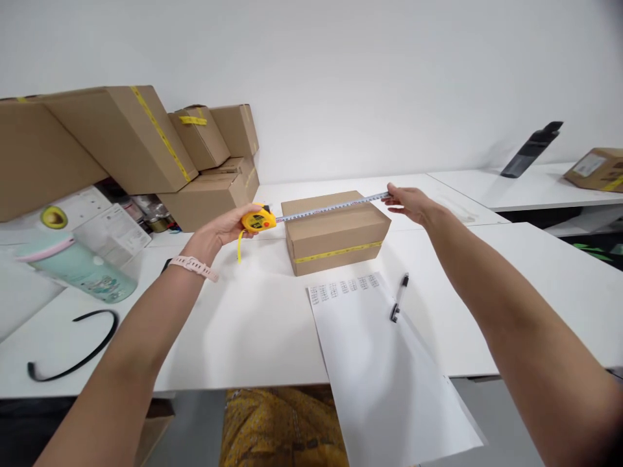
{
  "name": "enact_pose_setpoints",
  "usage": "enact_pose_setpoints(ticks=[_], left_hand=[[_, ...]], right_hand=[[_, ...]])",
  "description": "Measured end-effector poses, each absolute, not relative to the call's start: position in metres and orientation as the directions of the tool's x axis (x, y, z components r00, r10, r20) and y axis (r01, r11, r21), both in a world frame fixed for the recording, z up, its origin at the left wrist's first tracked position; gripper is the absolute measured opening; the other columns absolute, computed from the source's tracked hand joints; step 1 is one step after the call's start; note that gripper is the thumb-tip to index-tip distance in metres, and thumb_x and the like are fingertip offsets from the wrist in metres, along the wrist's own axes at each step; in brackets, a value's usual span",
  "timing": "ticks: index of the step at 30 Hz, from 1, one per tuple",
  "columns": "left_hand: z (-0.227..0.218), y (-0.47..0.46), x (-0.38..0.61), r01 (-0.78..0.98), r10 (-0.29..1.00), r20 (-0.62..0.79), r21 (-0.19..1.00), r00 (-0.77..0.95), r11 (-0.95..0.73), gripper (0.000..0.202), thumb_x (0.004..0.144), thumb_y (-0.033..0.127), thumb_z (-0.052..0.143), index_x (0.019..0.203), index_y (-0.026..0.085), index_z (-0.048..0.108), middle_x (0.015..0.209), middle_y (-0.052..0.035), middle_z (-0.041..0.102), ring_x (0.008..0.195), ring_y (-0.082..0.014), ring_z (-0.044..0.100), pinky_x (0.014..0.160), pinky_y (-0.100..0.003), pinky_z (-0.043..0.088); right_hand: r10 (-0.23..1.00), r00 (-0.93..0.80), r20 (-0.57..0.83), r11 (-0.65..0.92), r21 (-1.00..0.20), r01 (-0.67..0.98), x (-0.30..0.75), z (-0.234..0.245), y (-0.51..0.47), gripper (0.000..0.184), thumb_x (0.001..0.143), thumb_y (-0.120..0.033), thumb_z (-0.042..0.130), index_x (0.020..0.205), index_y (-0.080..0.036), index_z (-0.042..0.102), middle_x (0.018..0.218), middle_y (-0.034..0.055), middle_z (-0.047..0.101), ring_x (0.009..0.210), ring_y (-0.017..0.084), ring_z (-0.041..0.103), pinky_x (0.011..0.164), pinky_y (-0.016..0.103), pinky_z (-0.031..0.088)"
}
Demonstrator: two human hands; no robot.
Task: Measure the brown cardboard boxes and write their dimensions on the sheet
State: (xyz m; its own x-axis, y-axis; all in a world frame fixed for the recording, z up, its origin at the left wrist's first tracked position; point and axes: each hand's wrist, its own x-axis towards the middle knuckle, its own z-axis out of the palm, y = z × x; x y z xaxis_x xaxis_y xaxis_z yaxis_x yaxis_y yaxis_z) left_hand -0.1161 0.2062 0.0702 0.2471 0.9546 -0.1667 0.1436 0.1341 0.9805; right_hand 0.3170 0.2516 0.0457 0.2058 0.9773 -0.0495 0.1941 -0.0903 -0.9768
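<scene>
A small cardboard box (335, 237) with a yellow tape band stands on the white table (243, 324). My left hand (226, 227) is closed round a yellow tape measure case (257, 220) at the box's left end. The tape blade (331, 207) stretches over the top of the box to my right hand (411, 202), which pinches the blade's tip just past the box's right end. In front of the box lies a white sheet of paper (379, 370) with printed rows at its top, overhanging the table edge, and a black pen (399, 298) rests on it.
Several larger cardboard boxes (146, 143) are stacked at the back left. A mint bottle with a pink lid (73, 269) lies at the left, with a black strap (78, 353) near the front edge. Another table at the right carries a box (596, 168) and a dark object (530, 149).
</scene>
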Motion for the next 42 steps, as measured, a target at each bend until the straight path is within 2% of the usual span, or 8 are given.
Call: enact_pose_setpoints(ticks=[4, 11, 18, 23, 28, 32, 35, 42], left_hand=[[0.062, 0.21, -0.126, 0.17, 0.958, -0.195, 0.972, 0.209, 0.16, 0.044, 0.066, 0.046, 0.084, 0.096, 0.015, 0.072, 0.099, -0.0099, 0.072, 0.069, -0.0154, 0.061, 0.047, -0.022, 0.045], [0.065, 0.215, -0.115, 0.199, 0.95, -0.212, 0.966, 0.23, 0.167, 0.042, 0.065, 0.046, 0.084, 0.092, 0.016, 0.072, 0.09, -0.0088, 0.072, 0.062, -0.0146, 0.059, 0.044, -0.022, 0.044], [0.061, 0.218, -0.103, 0.213, 0.943, -0.201, 0.966, 0.267, 0.146, 0.041, 0.066, 0.051, 0.081, 0.092, 0.02, 0.072, 0.09, -0.0069, 0.072, 0.062, -0.0141, 0.059, 0.043, -0.021, 0.04], [0.06, 0.218, -0.105, 0.242, 0.947, -0.205, 0.959, 0.248, 0.145, 0.045, 0.067, 0.056, 0.081, 0.094, 0.021, 0.072, 0.095, -0.0074, 0.071, 0.069, -0.0153, 0.061, 0.046, -0.021, 0.041], [0.063, 0.213, -0.102, 0.27, 0.945, -0.216, 0.952, 0.247, 0.147, 0.043, 0.069, 0.057, 0.079, 0.094, 0.022, 0.072, 0.093, -0.005, 0.07, 0.063, -0.012, 0.056, 0.043, -0.02, 0.035], [0.064, 0.206, -0.1, 0.3, 0.949, -0.217, 0.943, 0.23, 0.144, 0.039, 0.071, 0.055, 0.078, 0.088, 0.02, 0.072, 0.084, -0.0045, 0.068, 0.059, -0.0113, 0.053, 0.043, -0.021, 0.032], [0.062, 0.202, -0.101, 0.313, 0.959, -0.2, 0.941, 0.203, 0.13, 0.038, 0.07, 0.055, 0.077, 0.086, 0.021, 0.073, 0.082, -0.0042, 0.069, 0.059, -0.0122, 0.055, 0.045, -0.022, 0.033], [0.057, 0.198, -0.102, 0.379, 0.97, -0.195, 0.917, 0.144, 0.128, 0.042, 0.069, 0.057, 0.076, 0.094, 0.023, 0.075, 0.091, -0.0047, 0.072, 0.065, -0.0147, 0.058, 0.05, -0.025, 0.036]], right_hand=[[0.98, 0.182, -0.082, -0.128, -0.958, 0.256, 0.313, 0.02, 0.253, 0.03, 0.099, -0.04, 0.056, 0.082, -0.017, 0.065, 0.097, 0.0079, 0.069, 0.088, 0.015, 0.063, 0.087, 0.029, 0.053], [0.962, 0.247, -0.116, -0.216, -0.877, 0.429, 0.295, 0.022, 0.247, 0.031, 0.087, -0.05, 0.067, 0.082, -0.02, 0.062, 0.093, 0.0062, 0.069, 0.088, 0.02, 0.061, 0.086, 0.036, 0.049], [0.96, 0.239, -0.143, -0.237, -0.872, 0.429, 0.288, 0.022, 0.248, 0.031, 0.086, -0.048, 0.069, 0.08, -0.019, 0.062, 0.094, 0.0078, 0.069, 0.08, 0.018, 0.061, 0.072, 0.032, 0.052], [0.96, 0.247, -0.133, -0.233, -0.87, 0.435, 0.29, 0.018, 0.253, 0.033, 0.086, -0.048, 0.069, 0.077, -0.017, 0.063, 0.091, 0.0086, 0.069, 0.075, 0.016, 0.06, 0.066, 0.03, 0.052], [0.957, 0.268, -0.108, -0.227, -0.856, 0.465, 0.29, 0.016, 0.256, 0.035, 0.084, -0.048, 0.072, 0.07, -0.017, 0.061, 0.081, 0.0077, 0.067, 0.069, 0.016, 0.058, 0.062, 0.03, 0.052], [0.961, 0.261, -0.087, -0.208, -0.85, 0.484, 0.29, 0.015, 0.258, 0.036, 0.085, -0.047, 0.071, 0.066, -0.019, 0.058, 0.073, 0.0061, 0.063, 0.067, 0.016, 0.055, 0.057, 0.03, 0.05], [0.96, 0.267, -0.083, -0.21, -0.844, 0.493, 0.289, 0.016, 0.257, 0.038, 0.087, -0.048, 0.069, 0.065, -0.019, 0.055, 0.072, 0.0056, 0.062, 0.064, 0.015, 0.053, 0.057, 0.031, 0.049], [0.955, 0.285, -0.079, -0.23, -0.802, 0.551, 0.287, 0.02, 0.255, 0.039, 0.089, -0.047, 0.066, 0.063, -0.021, 0.052, 0.069, 0.0042, 0.057, 0.064, 0.016, 0.05, 0.065, 0.035, 0.047]])
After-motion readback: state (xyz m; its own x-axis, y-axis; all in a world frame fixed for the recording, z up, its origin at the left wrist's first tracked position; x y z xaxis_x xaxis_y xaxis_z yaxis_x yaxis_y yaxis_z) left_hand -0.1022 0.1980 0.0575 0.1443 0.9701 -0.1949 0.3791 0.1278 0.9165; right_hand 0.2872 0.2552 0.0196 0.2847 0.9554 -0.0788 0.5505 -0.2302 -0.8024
